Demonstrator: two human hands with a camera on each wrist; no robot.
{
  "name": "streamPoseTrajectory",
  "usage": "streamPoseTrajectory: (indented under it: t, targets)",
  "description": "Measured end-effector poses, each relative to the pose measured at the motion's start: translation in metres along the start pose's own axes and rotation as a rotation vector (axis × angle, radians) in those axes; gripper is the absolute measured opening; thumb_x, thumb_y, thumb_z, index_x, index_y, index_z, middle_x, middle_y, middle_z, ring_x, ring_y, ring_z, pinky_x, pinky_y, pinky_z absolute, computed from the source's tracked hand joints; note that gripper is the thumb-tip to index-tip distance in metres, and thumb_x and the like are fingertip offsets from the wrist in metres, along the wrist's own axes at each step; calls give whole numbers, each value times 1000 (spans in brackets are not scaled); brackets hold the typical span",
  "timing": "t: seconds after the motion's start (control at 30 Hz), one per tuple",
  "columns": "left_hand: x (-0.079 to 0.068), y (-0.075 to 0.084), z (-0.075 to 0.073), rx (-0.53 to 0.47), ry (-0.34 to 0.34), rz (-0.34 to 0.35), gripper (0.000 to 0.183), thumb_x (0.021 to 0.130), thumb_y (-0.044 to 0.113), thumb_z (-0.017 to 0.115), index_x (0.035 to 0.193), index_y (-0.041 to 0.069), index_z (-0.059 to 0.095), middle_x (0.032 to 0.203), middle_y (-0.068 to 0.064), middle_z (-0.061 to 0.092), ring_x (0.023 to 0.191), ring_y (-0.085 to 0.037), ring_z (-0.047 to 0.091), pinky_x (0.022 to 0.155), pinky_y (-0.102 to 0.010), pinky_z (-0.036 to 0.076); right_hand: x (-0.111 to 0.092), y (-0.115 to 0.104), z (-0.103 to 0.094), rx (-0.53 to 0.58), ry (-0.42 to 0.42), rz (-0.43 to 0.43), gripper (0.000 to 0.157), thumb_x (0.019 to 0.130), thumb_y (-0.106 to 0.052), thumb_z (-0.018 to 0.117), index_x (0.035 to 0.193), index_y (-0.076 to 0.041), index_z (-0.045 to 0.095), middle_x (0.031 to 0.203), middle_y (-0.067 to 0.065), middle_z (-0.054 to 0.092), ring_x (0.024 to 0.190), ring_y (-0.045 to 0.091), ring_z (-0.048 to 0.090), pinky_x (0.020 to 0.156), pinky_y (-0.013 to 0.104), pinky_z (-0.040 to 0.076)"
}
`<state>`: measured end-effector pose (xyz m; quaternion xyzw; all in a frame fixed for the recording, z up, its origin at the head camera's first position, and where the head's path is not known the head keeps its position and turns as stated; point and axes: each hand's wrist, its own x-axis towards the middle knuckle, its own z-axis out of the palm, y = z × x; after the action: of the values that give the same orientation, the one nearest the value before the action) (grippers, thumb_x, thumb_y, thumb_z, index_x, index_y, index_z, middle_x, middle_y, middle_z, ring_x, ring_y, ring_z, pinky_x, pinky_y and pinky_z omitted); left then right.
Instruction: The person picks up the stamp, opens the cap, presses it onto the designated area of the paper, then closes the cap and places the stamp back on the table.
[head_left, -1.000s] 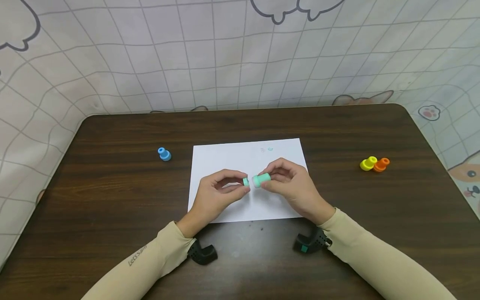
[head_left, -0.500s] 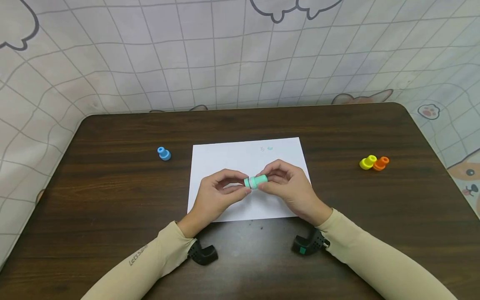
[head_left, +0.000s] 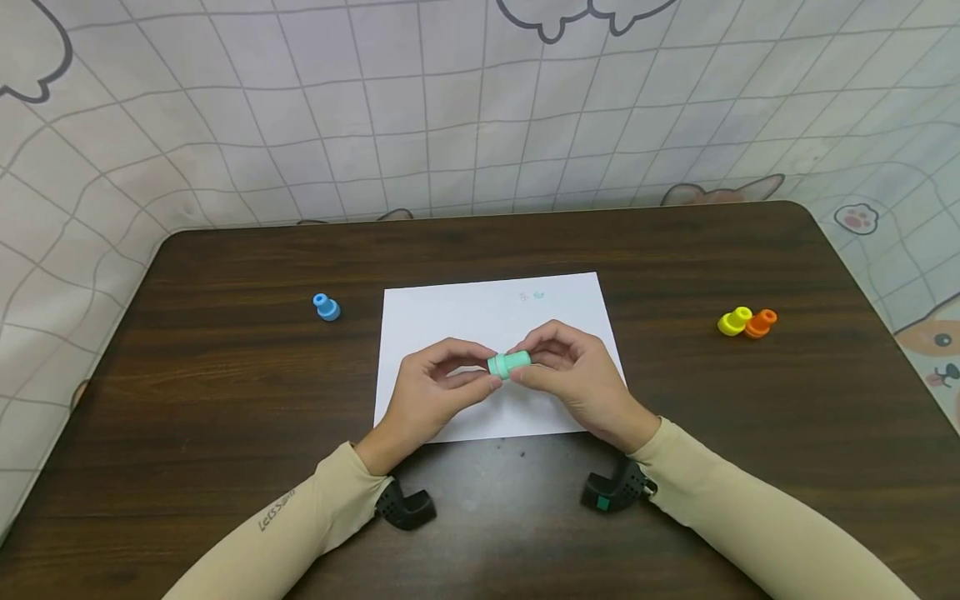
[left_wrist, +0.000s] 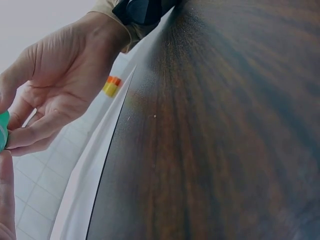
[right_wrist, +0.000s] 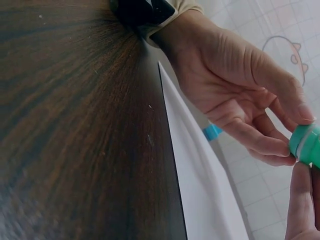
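Observation:
Over a white sheet of paper (head_left: pixel 465 312), both hands meet at a small mint-green toy stamp (head_left: pixel 516 362). Thumb and fingers of my left hand (head_left: pixel 435 382) pinch its short cap (head_left: pixel 492 366) on the left. My right hand (head_left: pixel 577 371) pinches the longer body from the right. Cap and body now touch in one line, tilted slightly up to the right. In the right wrist view the left hand (right_wrist: pixel 225 80) holds the cap (right_wrist: pixel 298 137). The left wrist view shows the right hand (left_wrist: pixel 65 75), with the stamp cut off by the frame edge.
A blue stamp (head_left: pixel 326 307) stands left of the paper on the dark wooden table (head_left: pixel 225 375). To the right, a yellow stamp (head_left: pixel 734 322) and an orange stamp (head_left: pixel 761 323) stand side by side. Small faint prints (head_left: pixel 537 295) mark the paper's upper part.
My right hand has moved left with the stamp body, closing the gap to the cap. The left hand has stayed nearly still, pinching the cap.

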<state>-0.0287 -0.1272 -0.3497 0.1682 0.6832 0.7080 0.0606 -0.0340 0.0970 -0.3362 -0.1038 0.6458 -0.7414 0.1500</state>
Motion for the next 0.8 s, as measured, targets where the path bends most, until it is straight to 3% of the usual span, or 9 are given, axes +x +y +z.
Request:
streamPoseTrajectory:
  t: [0.47, 0.8]
  targets:
    - [-1, 0, 0, -9, -6, 28, 29, 86, -4, 80, 113, -4, 70, 118, -17, 69, 109, -12, 72, 97, -35, 62, -1, 3, -2, 6, -20, -22, 22, 90, -2, 77, 107, -9, 67, 112, -1, 72, 102, 10, 74, 86, 22, 61]
    - [-2, -1, 0, -10, -17, 65, 31, 84, -7, 80, 112, -6, 68, 117, -2, 70, 112, -12, 71, 95, -35, 63, 0, 4, -4, -6, -36, -37, 21, 89, -1, 78, 106, -5, 67, 112, 1, 72, 102, 12, 74, 88, 24, 62]
